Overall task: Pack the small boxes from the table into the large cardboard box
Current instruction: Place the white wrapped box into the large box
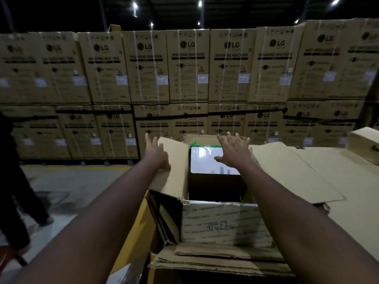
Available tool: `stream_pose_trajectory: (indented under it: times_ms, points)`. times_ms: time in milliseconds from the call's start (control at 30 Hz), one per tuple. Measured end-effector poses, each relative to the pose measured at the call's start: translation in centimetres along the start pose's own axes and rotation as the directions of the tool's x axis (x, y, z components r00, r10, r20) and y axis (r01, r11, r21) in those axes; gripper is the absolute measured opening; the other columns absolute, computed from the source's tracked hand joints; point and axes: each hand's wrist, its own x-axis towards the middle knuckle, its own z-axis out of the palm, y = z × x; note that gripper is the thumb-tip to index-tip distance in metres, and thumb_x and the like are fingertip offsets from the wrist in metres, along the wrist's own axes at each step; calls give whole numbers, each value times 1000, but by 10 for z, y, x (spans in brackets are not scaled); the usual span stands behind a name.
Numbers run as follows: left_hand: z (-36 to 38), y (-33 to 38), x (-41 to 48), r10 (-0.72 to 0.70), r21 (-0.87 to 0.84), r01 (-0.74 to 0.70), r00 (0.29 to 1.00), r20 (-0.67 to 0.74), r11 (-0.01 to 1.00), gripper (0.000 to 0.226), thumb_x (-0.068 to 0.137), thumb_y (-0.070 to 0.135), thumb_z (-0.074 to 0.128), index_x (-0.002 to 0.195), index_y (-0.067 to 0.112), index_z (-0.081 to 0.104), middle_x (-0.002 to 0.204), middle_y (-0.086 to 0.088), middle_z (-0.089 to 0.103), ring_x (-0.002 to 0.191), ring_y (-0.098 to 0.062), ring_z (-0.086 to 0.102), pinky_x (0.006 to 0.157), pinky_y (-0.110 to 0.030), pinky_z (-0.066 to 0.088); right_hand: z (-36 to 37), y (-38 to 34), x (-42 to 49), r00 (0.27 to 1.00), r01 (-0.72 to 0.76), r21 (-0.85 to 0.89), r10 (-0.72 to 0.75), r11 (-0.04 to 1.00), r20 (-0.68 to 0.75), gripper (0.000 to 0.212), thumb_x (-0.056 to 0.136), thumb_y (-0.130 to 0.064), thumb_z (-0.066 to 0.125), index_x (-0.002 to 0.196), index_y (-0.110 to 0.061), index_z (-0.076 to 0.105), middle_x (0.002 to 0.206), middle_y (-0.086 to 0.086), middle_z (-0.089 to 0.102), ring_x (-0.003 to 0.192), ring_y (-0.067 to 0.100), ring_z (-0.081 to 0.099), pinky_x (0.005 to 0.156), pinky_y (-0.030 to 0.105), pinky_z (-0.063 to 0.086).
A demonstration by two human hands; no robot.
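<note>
The left grip (159, 154) is laid open, fingers straight, on the left flap (174, 171) of the large box (225, 222). The right grip (233, 152) is held open, fingers spread, over the far right of the opening; whether anything is touched cannot be told. A white box (205, 160) with green tape is seen inside, at the far end. A brown box (363, 144) is set on the table (352, 185), far right.

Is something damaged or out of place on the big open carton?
Yes. The large cardboard box looks worn: the near corner of its left flap is torn and ragged, and the near flap is creased and frayed. The white box inside sits straight.
</note>
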Motion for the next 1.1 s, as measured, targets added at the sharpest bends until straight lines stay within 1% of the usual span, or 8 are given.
stream_pose_trajectory:
  times_ms: [67,233,467,667,800,933,1000,1100]
  points:
    - [20,11,6,9,-181,-8,1000,4,983,71,98,65,21,157,24,20,165,-11,11,151,-38,2,112,-72,-4,10,0,3,1000,7,0,-7,1000,10,100,85,-69,59,159,-32,4,168,11,3,153,40,2,114,72,4]
    - [29,44,27,124,-440,-155,987,-97,885,77,96,68,23,158,25,10,166,-13,5,151,-38,4,112,-70,-2,38,8,10,999,39,-40,-38,998,27,114,76,-72,68,159,-36,-1,168,12,-6,153,39,-6,114,71,-4]
    - [30,73,63,54,-483,-87,995,-82,871,82,92,69,29,158,25,9,166,-9,0,151,-39,0,111,-69,0,68,21,42,984,159,-124,-146,979,106,128,67,-76,73,158,-38,-9,167,12,-13,152,41,-11,112,73,-6]
    - [25,72,80,-50,-371,-6,988,-143,929,72,91,62,27,152,23,28,158,-11,26,139,-36,25,103,-57,25,97,18,62,954,277,-154,-252,949,161,134,61,-81,72,156,-42,-15,166,11,-18,151,45,-13,112,74,-5]
    - [22,81,85,-65,-395,35,996,-63,918,76,93,61,26,157,24,14,165,-10,6,148,-40,9,111,-64,13,116,11,64,943,313,-187,-281,931,179,124,73,-71,71,155,-41,-18,165,14,-21,149,49,-14,111,76,-4]
    - [27,82,87,-60,-429,37,997,-41,902,79,92,64,23,158,25,8,167,-6,0,150,-39,0,113,-68,4,109,11,70,967,254,-55,-253,966,26,99,84,-43,70,158,-40,3,167,12,3,150,46,7,113,73,9]
    - [29,82,87,-60,-435,37,997,-38,899,79,92,66,21,158,25,7,167,-6,-1,150,-39,-1,113,-69,2,102,13,75,964,256,25,-253,966,-86,86,87,-50,62,157,-39,12,167,11,11,149,45,14,113,72,13]
    - [28,84,86,-63,-447,44,998,-27,894,78,93,65,22,159,26,7,167,-5,-2,151,-39,-2,114,-68,1,107,13,71,940,342,-29,-342,939,11,113,75,-69,68,156,-43,-6,168,12,-7,151,47,1,112,74,2]
